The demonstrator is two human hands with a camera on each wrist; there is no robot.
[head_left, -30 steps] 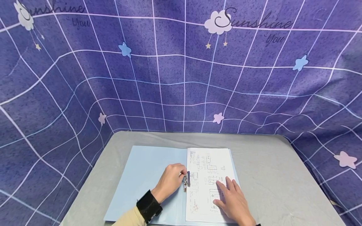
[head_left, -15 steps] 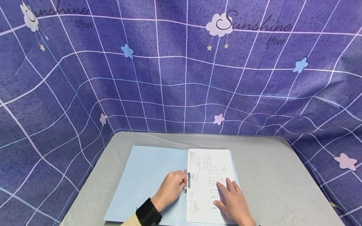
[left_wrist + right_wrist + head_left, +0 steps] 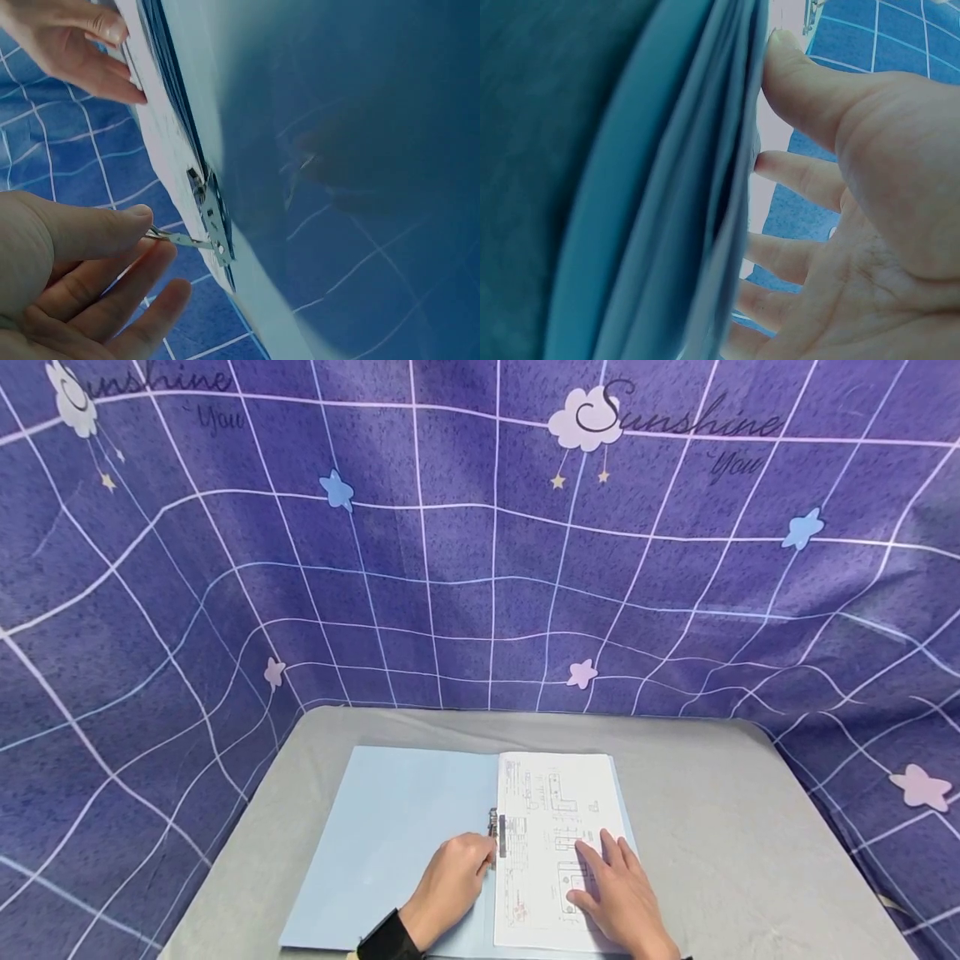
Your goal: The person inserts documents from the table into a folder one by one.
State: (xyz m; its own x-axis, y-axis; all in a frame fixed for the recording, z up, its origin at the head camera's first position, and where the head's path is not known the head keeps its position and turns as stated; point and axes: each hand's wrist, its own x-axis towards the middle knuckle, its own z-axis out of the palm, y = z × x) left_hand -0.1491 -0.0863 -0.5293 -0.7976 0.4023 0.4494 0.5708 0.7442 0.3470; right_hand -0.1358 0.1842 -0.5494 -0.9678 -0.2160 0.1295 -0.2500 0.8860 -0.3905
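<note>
A light blue folder (image 3: 408,810) lies spread flat on the grey table, with white sheets of technical drawings (image 3: 592,785) on its right side. At the fold sits a metal lever clip (image 3: 492,820), partly covered by my left hand (image 3: 452,875). In the left wrist view, the thumb and a finger of that hand pinch the clip's lever (image 3: 181,239), which sticks out from the metal clip body (image 3: 215,217). Spread fingers of my right hand (image 3: 621,893) rest on the drawings. The right wrist view has its fingertips touching the paper, beside blurred page edges.
A dark strip (image 3: 502,837) lies along the paper's left edge beside the clip. Grey cloth covers the table (image 3: 720,827). Behind and at both sides hangs a purple curtain (image 3: 450,552) with grid lines, stars and clouds.
My left hand has moved from the clip's far end toward its near end, uncovering the far end. The right hand has stayed in place on the drawings.
</note>
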